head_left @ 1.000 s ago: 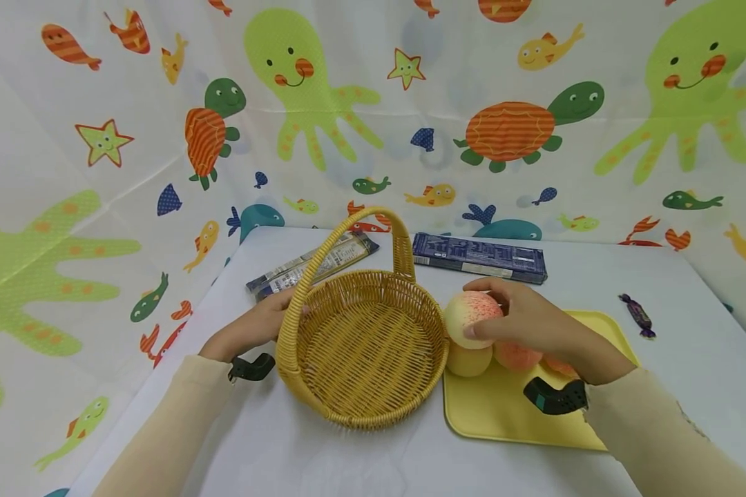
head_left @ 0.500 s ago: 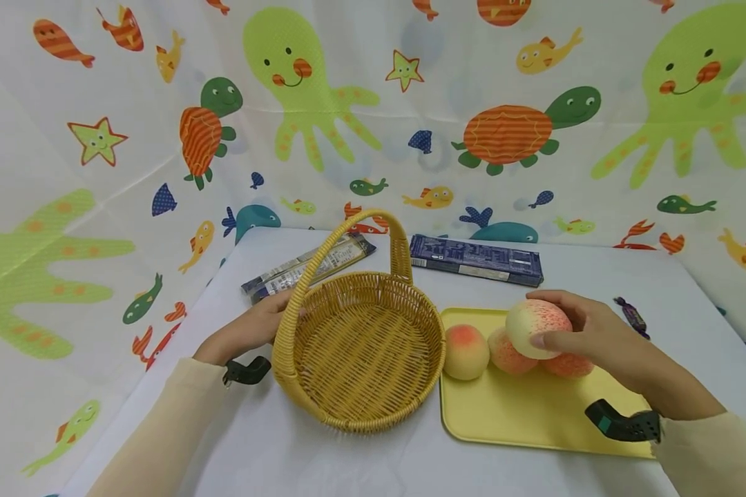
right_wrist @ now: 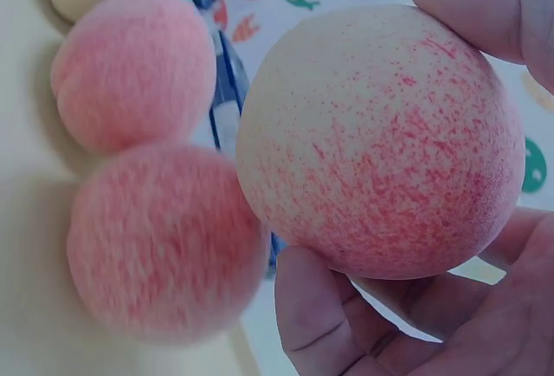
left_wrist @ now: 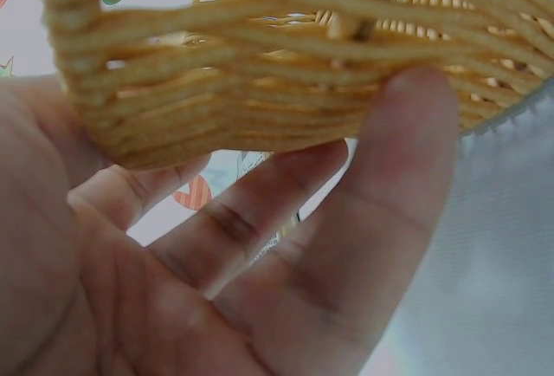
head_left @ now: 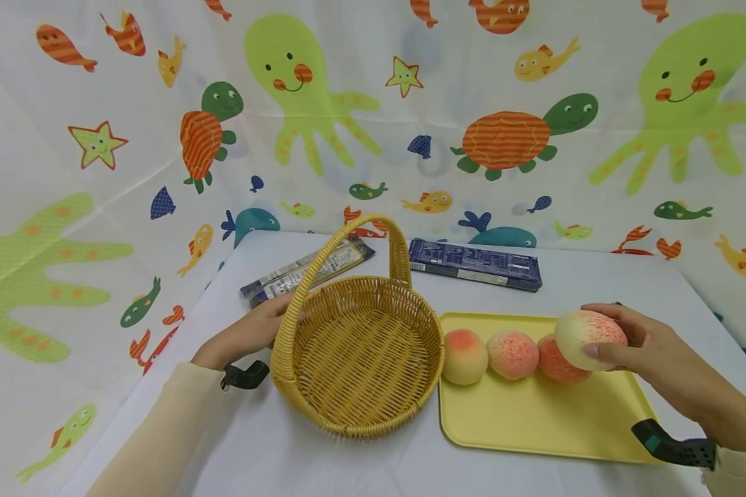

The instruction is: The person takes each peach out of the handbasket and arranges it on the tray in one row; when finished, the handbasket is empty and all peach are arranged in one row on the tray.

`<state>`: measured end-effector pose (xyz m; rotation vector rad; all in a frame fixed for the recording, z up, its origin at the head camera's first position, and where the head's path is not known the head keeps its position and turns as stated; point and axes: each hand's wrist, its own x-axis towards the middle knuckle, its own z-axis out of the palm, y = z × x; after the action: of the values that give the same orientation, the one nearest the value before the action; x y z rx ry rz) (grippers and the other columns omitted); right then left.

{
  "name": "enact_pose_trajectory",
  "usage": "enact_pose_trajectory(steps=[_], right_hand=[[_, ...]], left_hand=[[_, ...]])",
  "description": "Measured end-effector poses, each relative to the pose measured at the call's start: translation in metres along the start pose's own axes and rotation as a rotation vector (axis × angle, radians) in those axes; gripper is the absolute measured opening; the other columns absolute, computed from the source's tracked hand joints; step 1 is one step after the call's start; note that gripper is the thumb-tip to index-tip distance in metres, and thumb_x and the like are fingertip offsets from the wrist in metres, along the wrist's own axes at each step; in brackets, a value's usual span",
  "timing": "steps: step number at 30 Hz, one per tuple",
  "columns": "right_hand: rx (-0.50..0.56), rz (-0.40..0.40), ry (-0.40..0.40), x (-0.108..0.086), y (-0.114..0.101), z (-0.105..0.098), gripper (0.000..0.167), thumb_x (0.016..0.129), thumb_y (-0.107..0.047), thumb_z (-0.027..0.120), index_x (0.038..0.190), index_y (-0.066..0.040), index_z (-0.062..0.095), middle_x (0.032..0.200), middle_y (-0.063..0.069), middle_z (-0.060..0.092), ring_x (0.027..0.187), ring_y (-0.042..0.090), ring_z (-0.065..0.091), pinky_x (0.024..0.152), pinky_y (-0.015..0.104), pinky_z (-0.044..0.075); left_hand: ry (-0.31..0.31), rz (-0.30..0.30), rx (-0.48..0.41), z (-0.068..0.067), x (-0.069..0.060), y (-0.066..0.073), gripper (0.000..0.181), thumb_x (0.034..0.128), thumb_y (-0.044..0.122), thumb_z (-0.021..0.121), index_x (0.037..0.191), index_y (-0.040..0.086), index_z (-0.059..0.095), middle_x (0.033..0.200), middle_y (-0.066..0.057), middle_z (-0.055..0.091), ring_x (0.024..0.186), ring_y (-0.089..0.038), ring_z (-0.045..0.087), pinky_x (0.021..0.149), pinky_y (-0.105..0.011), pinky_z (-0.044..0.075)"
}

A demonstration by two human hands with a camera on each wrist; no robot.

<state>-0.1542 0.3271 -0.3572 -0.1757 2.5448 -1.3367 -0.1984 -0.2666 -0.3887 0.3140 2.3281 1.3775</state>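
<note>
In the head view my right hand (head_left: 649, 355) holds a cream-and-red peach (head_left: 587, 339) above the right part of a yellow tray (head_left: 534, 421); the right wrist view shows thumb and fingers round this peach (right_wrist: 381, 142). Three more peaches lie in a row along the tray: a yellowish peach (head_left: 465, 357), a pink peach (head_left: 513, 355) and a red peach (head_left: 559, 362), partly covered by the held one. My left hand (head_left: 251, 331) grips the left rim of a wicker basket (head_left: 363, 362). In the left wrist view fingertips touch its woven wall (left_wrist: 234, 73), with the thumb partly hidden behind the rim.
Behind the basket lie silvery-blue packets (head_left: 307, 270). A dark blue flat box (head_left: 472, 264) lies at the back of the white table (head_left: 385, 469). A curtain (head_left: 336, 62) with sea animals hangs behind. The basket's arched handle (head_left: 323, 259) rises over its left side.
My right hand has carried the held peach rightward, from beside the basket to over the tray's right part, uncovering the peaches below. My left hand stays at the basket.
</note>
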Motion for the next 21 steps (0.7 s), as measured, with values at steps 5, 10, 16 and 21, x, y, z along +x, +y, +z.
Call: enact_pose_trajectory(steps=[5, 10, 16, 21], right_hand=[[-0.04, 0.045, 0.02, -0.004, 0.011, -0.007, 0.068, 0.105, -0.028, 0.063, 0.159, -0.001, 0.031, 0.125, -0.002, 0.057, 0.099, 0.006, 0.057, 0.078, 0.028, 0.055], [-0.043, 0.068, 0.041, -0.006, 0.021, -0.013, 0.071, 0.105, -0.029, 0.063, 0.158, 0.003, 0.028, 0.127, -0.003, 0.057, 0.098, 0.003, 0.057, 0.077, 0.027, 0.054], [-0.04, 0.128, 0.05, -0.005, 0.03, -0.018, 0.074, 0.106, -0.032, 0.062, 0.157, 0.006, 0.026, 0.139, 0.02, 0.051, 0.095, 0.001, 0.055, 0.077, 0.025, 0.054], [-0.028, 0.151, 0.056, -0.003, 0.036, -0.021, 0.075, 0.106, -0.032, 0.062, 0.157, 0.008, 0.025, 0.132, 0.015, 0.055, 0.093, 0.002, 0.057, 0.077, 0.024, 0.054]], left_hand=[[0.0, 0.007, 0.008, 0.0, -0.001, 0.001, 0.056, 0.1109, 0.032, 0.051, 0.162, 0.015, 0.036, 0.117, -0.021, 0.067, 0.088, -0.029, 0.071, 0.071, -0.043, 0.06], [0.002, 0.006, 0.004, 0.001, 0.0, 0.0, 0.056, 0.1108, 0.032, 0.052, 0.161, 0.013, 0.036, 0.116, -0.021, 0.067, 0.087, -0.029, 0.071, 0.07, -0.043, 0.06], [0.001, 0.003, 0.01, 0.0, 0.001, -0.002, 0.057, 0.111, 0.031, 0.051, 0.162, 0.012, 0.035, 0.116, -0.021, 0.066, 0.088, -0.03, 0.071, 0.068, -0.043, 0.06], [0.007, 0.007, 0.019, 0.0, 0.001, 0.0, 0.056, 0.1112, 0.03, 0.051, 0.161, 0.011, 0.036, 0.115, -0.021, 0.066, 0.087, -0.029, 0.071, 0.068, -0.043, 0.06]])
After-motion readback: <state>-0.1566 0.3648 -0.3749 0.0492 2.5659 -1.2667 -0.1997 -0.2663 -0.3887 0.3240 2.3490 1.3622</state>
